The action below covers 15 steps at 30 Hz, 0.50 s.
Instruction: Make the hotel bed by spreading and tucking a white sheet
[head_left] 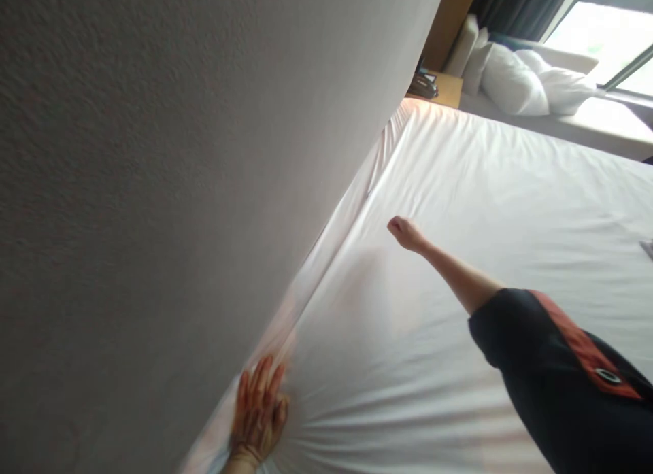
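Note:
A white sheet (459,209) covers the bed, with creases running over its surface and a fold along the edge beside the grey headboard or wall panel (204,154). My left hand (259,409) lies on the sheet at that edge, lower left of centre, fingers stretched out and resting flat. Over the middle of the bed is my right hand (405,232), its fingers curled closed; whether anything is inside them is too small to make out. A dark sleeve with a red band covers the upper part of my right arm.
Beyond the bed's far corner stands a wooden bedside table (449,90) with a dark telephone (423,85). White pillows (513,79) lie on a light sofa (571,124) by the window. A small grey object (647,248) shows at the right edge.

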Tool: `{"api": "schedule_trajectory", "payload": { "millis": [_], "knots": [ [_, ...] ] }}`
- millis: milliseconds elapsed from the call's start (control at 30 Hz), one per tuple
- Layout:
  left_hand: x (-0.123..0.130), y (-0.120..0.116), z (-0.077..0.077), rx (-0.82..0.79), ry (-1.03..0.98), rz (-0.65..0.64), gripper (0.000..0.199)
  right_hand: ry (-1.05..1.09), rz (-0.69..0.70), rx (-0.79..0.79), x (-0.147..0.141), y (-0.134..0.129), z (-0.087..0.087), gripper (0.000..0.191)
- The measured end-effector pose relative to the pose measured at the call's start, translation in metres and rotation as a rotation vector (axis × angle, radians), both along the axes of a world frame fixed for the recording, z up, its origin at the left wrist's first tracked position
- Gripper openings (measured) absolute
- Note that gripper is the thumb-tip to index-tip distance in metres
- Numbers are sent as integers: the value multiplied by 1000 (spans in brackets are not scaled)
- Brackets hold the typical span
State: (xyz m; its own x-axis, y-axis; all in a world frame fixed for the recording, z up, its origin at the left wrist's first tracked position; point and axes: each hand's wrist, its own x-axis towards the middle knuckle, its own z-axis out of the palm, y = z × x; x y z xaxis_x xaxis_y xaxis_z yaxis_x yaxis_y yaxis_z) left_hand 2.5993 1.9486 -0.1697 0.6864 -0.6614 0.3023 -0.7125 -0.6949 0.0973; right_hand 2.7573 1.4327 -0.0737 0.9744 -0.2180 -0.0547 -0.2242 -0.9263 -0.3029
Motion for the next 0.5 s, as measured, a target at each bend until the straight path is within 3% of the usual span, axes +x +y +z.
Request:
{"api": "schedule_trajectory", "payload": {
  "millis": [67,167,300,400,500],
  "knots": [
    [0,0,-1,-14,1,-6,75,11,19,-28,-26,-24,7,24],
    [0,0,-2,-16,8,-9,76,19,95,-48,-47,-34,-1,23],
    [-3,2,-5,-4,15,-6,75,-4,143,-99,-34,-18,-24,22],
    [-3,2,-10,-18,5,-3,75,-50,117,-173,-25,1,-32,23],
    [-4,-1,-16,-45,8,-7,75,-150,65,-258,-56,30,-39,29]
  ]
}}
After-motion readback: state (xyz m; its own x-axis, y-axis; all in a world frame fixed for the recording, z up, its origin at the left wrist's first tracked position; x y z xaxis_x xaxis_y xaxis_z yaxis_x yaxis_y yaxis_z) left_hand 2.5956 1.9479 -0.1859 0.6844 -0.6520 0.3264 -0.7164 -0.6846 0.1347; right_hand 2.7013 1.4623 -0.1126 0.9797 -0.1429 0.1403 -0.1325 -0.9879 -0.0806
